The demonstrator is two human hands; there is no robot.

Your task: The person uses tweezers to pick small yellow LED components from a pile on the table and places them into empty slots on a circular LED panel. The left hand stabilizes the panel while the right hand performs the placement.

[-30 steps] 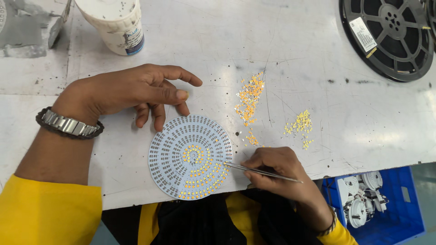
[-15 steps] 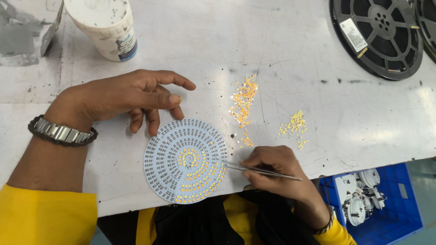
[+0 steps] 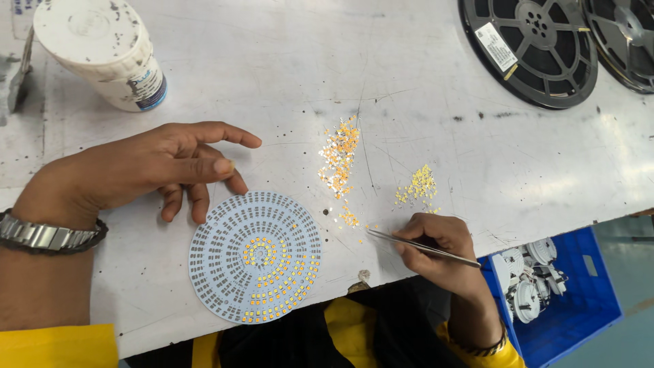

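the right hand point(image 3: 436, 249) pinches slim metal tweezers point(image 3: 422, 247) like a pen, tips aimed left at the loose yellow and orange chip pile point(image 3: 338, 160) on the scuffed white worktable point(image 3: 422, 82), likely for fine picking. the left hand point(image 3: 136, 170) rests spread and empty, fingertips beside the far edge of the round pale-blue led circuit board point(image 3: 255, 255), seemingly steadying it. a white plastic tub point(image 3: 102, 54) stands far left, black component reels point(image 3: 535, 44) far right.

Open counter point(image 3: 286, 82) spans the middle toward the far edge; a white tub point(image 3: 102, 54) blocks the far-left corner, two black reels point(image 3: 531, 48) the far-right corner.
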